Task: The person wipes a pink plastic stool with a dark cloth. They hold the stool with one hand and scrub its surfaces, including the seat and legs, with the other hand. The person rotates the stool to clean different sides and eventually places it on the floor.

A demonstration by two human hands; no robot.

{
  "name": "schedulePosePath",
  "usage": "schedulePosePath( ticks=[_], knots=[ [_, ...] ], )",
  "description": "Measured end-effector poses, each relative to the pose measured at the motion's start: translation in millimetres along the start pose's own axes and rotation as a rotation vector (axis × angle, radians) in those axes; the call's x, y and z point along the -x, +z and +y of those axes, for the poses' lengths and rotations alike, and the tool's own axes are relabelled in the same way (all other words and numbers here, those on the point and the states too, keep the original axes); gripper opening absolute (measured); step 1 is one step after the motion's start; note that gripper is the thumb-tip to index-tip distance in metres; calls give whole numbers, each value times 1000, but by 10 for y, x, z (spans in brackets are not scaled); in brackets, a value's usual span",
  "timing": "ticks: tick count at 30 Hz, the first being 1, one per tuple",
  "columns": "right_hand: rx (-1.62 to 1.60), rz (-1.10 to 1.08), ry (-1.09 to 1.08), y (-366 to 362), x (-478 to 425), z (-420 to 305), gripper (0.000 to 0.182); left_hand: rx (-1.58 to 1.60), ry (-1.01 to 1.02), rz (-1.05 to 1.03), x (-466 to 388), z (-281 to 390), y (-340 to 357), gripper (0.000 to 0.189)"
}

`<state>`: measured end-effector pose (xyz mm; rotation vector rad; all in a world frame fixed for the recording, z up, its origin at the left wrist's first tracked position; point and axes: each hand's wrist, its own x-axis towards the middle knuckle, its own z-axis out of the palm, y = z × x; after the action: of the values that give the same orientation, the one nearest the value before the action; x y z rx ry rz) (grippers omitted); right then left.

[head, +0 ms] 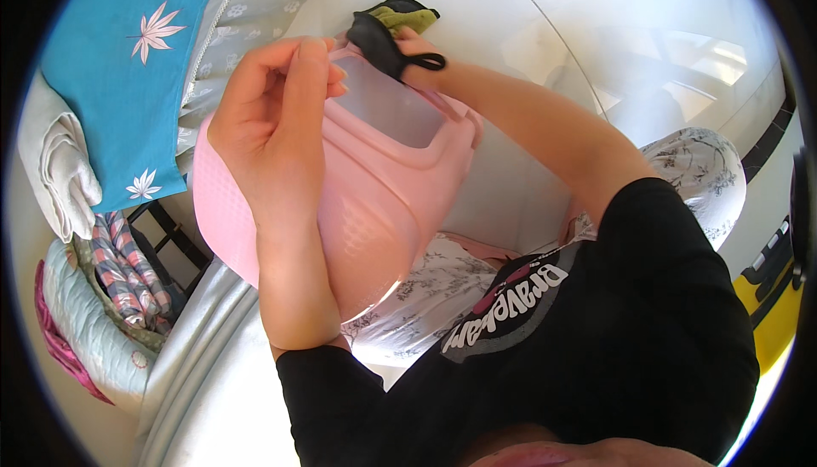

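Observation:
A pink plastic bin (376, 192) with a greyish translucent panel (389, 100) leans at a tilt in front of me, close to my lap. My left hand (274, 96) is over its left side, thumb pressed to curled fingers. I see nothing between those fingers, though a thin thing could be hidden there. At the bin's far end, my right hand (412, 52) grips a black and olive-green fabric item (399, 17). A black loop from it hangs across my right wrist. Part of that hand is covered by the item, so its fingers are mostly hidden.
To the left hangs a blue cloth with leaf prints (115, 84), beside a pale ruffled fabric (255, 1). A folded whitish towel (54, 154) and stacked bedding (96, 320) are lower down. Glossy light floor (555, 13) lies beyond. At right is a yellow and black object (772, 314).

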<state>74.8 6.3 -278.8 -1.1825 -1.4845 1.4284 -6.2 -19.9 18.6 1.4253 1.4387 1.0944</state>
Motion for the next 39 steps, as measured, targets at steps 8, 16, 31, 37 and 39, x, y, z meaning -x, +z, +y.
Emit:
schedulePosePath(
  ticks=[8,16,31,37,39],
  knots=[
    [-551,-197,735,-759,1066,-101,34,-20,-26,-24,-11,-34,31,10],
    [455,-282,15,-762,1011,-169,29,-106,-20,-50,-166,-39,-79,11],
    [267,-174,323,145,-823,-329,25,-109,-20,-44,-245,-22,-60,11],
    [584,-421,321,-63,-340,-423,37,-89,-25,-33,-253,-80,-114,12],
    [461,-364,532,-266,82,-644,43,-84,-25,-35,-237,-65,-99,12]
  ],
)
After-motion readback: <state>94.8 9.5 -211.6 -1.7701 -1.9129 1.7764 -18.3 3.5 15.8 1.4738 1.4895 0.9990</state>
